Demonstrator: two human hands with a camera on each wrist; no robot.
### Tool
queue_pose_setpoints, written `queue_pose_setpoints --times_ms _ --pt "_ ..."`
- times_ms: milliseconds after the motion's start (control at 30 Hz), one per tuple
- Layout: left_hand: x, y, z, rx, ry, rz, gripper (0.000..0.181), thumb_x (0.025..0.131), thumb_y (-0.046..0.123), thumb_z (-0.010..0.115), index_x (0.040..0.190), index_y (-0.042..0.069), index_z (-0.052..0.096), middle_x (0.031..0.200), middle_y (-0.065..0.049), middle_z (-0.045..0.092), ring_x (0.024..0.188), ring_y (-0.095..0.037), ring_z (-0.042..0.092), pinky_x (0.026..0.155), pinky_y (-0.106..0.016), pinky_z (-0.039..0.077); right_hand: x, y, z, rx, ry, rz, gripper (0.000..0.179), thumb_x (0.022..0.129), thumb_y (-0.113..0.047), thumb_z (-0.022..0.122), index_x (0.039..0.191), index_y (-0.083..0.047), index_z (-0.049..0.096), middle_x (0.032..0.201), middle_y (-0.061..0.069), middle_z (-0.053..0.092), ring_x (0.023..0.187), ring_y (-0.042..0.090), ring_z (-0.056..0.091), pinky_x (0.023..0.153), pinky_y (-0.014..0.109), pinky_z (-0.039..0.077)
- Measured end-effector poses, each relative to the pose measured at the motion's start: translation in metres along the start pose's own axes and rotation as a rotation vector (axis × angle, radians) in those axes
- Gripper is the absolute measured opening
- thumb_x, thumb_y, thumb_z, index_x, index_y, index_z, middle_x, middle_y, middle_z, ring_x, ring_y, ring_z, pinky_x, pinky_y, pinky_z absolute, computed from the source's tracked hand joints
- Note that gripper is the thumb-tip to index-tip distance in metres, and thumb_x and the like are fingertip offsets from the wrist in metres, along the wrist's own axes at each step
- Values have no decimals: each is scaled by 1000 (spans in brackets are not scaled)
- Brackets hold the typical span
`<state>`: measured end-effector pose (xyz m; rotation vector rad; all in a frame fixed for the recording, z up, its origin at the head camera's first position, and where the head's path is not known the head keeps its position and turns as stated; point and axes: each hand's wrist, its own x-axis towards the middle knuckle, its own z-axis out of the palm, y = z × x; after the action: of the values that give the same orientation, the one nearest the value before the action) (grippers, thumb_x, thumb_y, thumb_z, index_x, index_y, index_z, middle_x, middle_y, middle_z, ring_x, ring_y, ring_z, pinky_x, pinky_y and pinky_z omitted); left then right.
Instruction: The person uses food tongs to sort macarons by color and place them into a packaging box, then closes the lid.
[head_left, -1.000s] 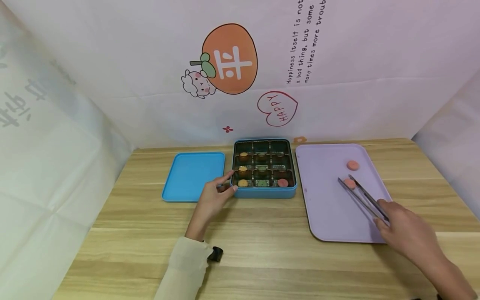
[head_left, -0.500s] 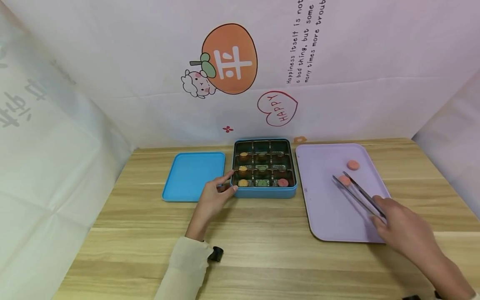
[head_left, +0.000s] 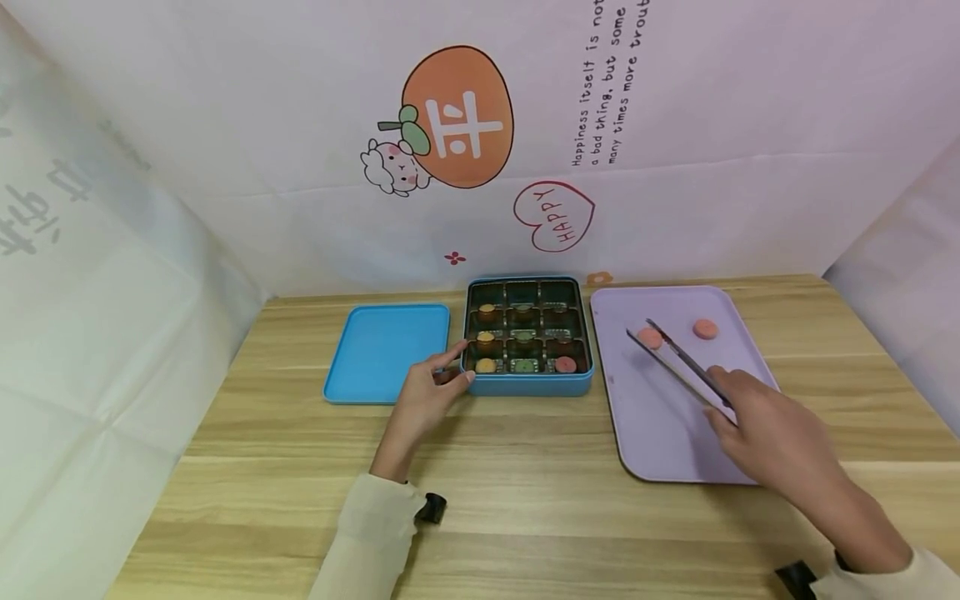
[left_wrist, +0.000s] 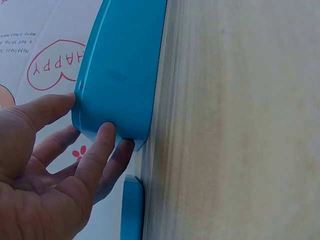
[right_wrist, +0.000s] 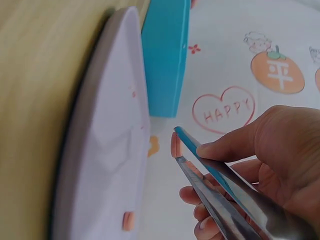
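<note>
My right hand holds metal tongs, thumb on one arm and fingers on the other. Between their tips is a small pink disc-shaped sweet, raised off the lilac tray. Another pink sweet lies at the tray's back right. Left of the tray stands a blue tin with a divided insert. Yellow sweets show in its left column, a green one in the front middle and a pink one front right. My left hand touches the tin's front left corner with spread fingertips.
A flat blue lid lies on the wooden table left of the tin. Behind everything hangs a white printed cloth. The tray's raised rim runs close to the tin's right side.
My right hand has carried the tongs and pink sweet leftward and toward the back of the tray, nearer the tin. My left hand stays at the tin's corner.
</note>
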<state>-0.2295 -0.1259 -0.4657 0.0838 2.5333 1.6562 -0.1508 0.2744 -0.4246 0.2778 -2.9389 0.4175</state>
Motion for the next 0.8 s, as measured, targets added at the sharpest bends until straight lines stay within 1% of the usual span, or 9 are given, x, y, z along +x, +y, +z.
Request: queue_pose_setpoints --times_ms 133,233,300,467,567,667,800 --pt "0 0 0 0 -1 -1 54 102 17 70 154 24 56 163 -19 44 138 -37 59 99 -46 59 8 -13 -2 -1 39 -59 45 86 -8 78 127 8 64 92 14 69 67 18 54 52 41 45" --pt "0 0 0 -1 0 -2 54 102 17 70 154 24 56 163 -20 44 138 -37 59 98 -45 59 16 -24 -3 -3 62 -94 45 86 -7 78 126 8 65 91 13 68 65 16 52 53 37 44" --pt "0 0 0 -6 1 -4 54 102 17 70 154 23 55 163 -20 44 138 -37 59 98 -45 59 20 -31 -4 3 52 -95 46 87 -8 77 128 9 64 97 16 70 67 18 56 53 39 46" --pt "0 0 0 -16 6 -4 55 102 16 70 154 21 55 163 -20 43 139 -38 58 100 -47 58 34 -50 -1 50 -4 -75 47 90 -9 75 133 7 63 103 17 71 73 24 64 52 46 50" --pt "0 0 0 -13 9 -3 54 102 16 70 154 21 55 163 -20 44 138 -37 59 98 -45 59 41 -59 2 66 -4 -92 45 91 -8 74 132 7 64 100 15 71 74 25 66 51 46 50" --pt "0 0 0 -12 9 -6 54 102 16 70 154 22 56 163 -20 44 138 -37 58 92 -40 59 48 -64 6 76 -6 -105 45 91 -6 73 132 8 64 100 15 71 76 26 67 51 46 51" --pt "1 0 0 -14 5 -6 54 102 16 70 153 23 56 163 -20 44 139 -37 58 89 -36 58 55 -67 11 81 -23 -105 42 91 -6 72 130 7 65 96 14 69 72 24 64 49 42 48"
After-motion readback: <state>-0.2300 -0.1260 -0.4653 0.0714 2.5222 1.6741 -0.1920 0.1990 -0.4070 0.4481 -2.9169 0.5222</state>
